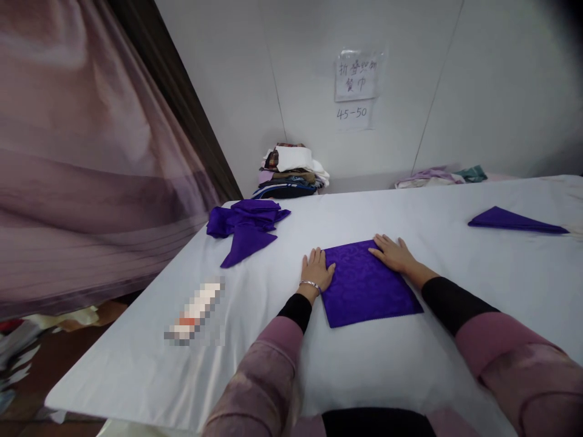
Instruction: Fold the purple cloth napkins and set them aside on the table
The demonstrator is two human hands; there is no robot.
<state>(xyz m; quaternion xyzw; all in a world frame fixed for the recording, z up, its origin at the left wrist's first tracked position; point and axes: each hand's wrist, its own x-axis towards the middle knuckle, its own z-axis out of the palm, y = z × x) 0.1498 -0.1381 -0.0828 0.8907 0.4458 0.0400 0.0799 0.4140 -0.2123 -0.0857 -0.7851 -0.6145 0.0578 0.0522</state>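
Note:
A purple cloth napkin (367, 288), folded into a rough square, lies flat on the white-covered table (255, 364) in front of me. My left hand (317, 271) rests at its left edge, fingers spread and pointing away from me, the thumb over the cloth. At the far right corner lies my right hand (392, 252), flat with its fingers stretched out across the edge. Neither hand grips the fabric. A bunched heap of purple cloth (250, 221) sits toward the back left. On the far right is a purple cloth folded into a narrow pointed shape (514, 221).
A blurred-out item (195, 312) lies on the table at left. Behind the table are a stack of folded clothes (294, 173) and other fabrics (432, 176) by the wall. Paper signs (356, 88) hang above. A pinkish curtain (91, 152) drapes along the left.

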